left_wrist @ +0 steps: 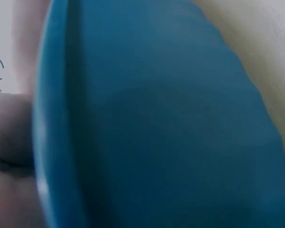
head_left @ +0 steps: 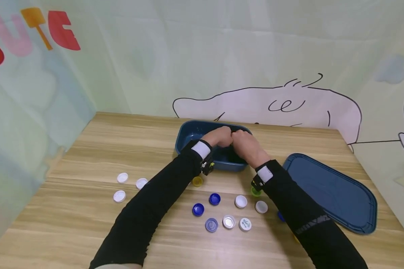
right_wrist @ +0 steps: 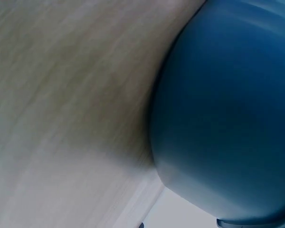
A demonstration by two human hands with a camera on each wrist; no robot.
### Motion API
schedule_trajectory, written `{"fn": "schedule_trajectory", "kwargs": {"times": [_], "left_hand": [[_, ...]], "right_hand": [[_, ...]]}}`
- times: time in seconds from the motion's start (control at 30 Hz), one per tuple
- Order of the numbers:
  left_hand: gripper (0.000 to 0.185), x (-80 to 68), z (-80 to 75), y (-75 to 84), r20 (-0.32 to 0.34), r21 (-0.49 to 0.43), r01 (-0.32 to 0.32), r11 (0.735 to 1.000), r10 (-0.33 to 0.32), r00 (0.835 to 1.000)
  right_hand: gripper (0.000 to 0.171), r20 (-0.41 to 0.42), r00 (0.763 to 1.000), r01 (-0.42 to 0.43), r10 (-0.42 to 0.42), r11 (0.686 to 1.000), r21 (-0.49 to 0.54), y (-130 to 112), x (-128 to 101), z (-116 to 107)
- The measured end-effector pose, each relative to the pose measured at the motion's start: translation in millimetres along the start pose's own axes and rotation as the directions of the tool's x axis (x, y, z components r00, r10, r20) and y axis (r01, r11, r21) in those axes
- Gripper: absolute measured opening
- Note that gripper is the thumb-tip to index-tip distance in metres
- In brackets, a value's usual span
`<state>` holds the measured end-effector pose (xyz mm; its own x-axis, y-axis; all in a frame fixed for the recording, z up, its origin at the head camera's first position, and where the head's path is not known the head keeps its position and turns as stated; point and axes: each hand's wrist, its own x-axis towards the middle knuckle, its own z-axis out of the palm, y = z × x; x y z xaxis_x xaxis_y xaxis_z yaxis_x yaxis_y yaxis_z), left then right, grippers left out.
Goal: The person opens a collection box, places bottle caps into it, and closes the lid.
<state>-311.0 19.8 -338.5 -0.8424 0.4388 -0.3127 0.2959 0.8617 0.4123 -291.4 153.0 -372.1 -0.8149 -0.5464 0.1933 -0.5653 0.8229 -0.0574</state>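
A dark blue plastic bin (head_left: pixel 227 165) stands near the back of the table. Both hands reach over its front rim and meet knuckle to knuckle inside it. The left hand (head_left: pixel 220 136) and the right hand (head_left: pixel 247 146) have bent fingers, but their fingertips point down and away, so whatever they may hold is hidden. In the left wrist view the bin's outer wall (left_wrist: pixel 171 114) fills most of the picture, with part of the left hand (left_wrist: pixel 12 133) behind the rim. Only the bin's outside (right_wrist: pixel 223 114) and the tabletop show in the right wrist view.
Loose bottle caps lie in front of the bin: blue (head_left: pixel 198 209), white (head_left: pixel 241 201), yellow (head_left: pixel 197 181) and green (head_left: pixel 256 191). More white caps (head_left: pixel 119 196) are at the left. A flat blue lid (head_left: pixel 336 194) lies at the right, partly behind the right sleeve (head_left: pixel 309 216).
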Motion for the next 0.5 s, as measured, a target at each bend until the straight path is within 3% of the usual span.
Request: {"fn": "schedule_trajectory", "kwargs": {"times": [0.13,0.23,0.27,0.37,0.47,0.5], "left_hand": [[0.035,4.6,-1.0,-3.9,0.039,-0.005,0.023,1.000,-0.022,0.999],[0.033,17.7,3.3,-11.0,0.055,0.005,0.027,1.000,-0.028,0.998],[0.032,28.3,8.5,-16.6,0.052,0.012,0.014,1.000,-0.015,0.999],[0.028,37.5,13.0,-19.8,0.058,0.047,0.001,0.999,-0.004,0.998],[0.026,31.3,11.4,-14.3,0.065,0.065,0.014,0.998,-0.018,0.998],[0.025,20.2,6.6,-8.5,0.071,0.070,0.027,0.997,-0.032,0.997]], "right_hand": [[0.018,-0.017,1.000,-0.001,0.000,1.000,-0.012,-3.5,2.1,0.0],[0.017,-0.014,1.000,-0.003,0.002,1.000,-0.011,-5.9,1.9,-0.7],[0.017,-0.011,1.000,-0.005,0.005,1.000,-0.008,-6.5,1.6,-1.0],[0.014,0.003,1.000,-0.029,0.029,1.000,-0.008,-8.0,0.2,-1.9],[0.012,0.013,0.999,-0.047,0.047,0.999,-0.018,-9.2,-0.2,-3.2],[0.012,0.014,0.999,-0.050,0.050,0.998,-0.026,-9.7,0.0,-3.9]]}}
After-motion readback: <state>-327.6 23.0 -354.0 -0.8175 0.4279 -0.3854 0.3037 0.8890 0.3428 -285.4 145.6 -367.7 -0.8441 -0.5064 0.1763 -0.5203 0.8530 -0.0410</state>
